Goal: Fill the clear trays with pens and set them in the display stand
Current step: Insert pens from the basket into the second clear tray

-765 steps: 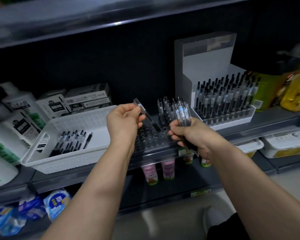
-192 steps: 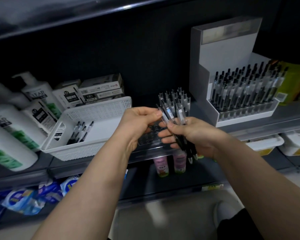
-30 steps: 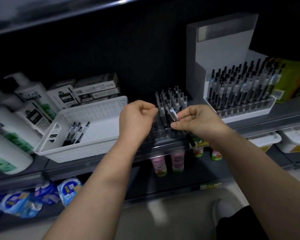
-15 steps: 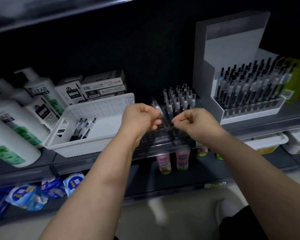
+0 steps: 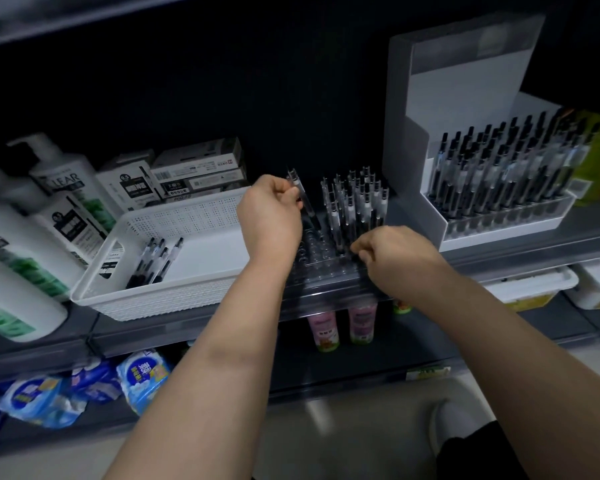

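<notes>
The right hand (image 5: 395, 258) curls at the clear tray (image 5: 323, 271)'s front right edge, its grip impossible to tell; over the tray's left side the left hand (image 5: 271, 216) pinches a tilted pen (image 5: 302, 197). The display stand (image 5: 465, 81) sits right of the tray.

Your clear tray (image 5: 326, 271) lies flat, left of the white display stand (image 5: 465, 81); upright pens (image 5: 355, 209) fill its back right, one pen (image 5: 301, 199) tilted above its left.

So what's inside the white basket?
A few black pens lie at the left end of the basket, and white floor shows beside them. The left hand covers its far right corner.
</notes>
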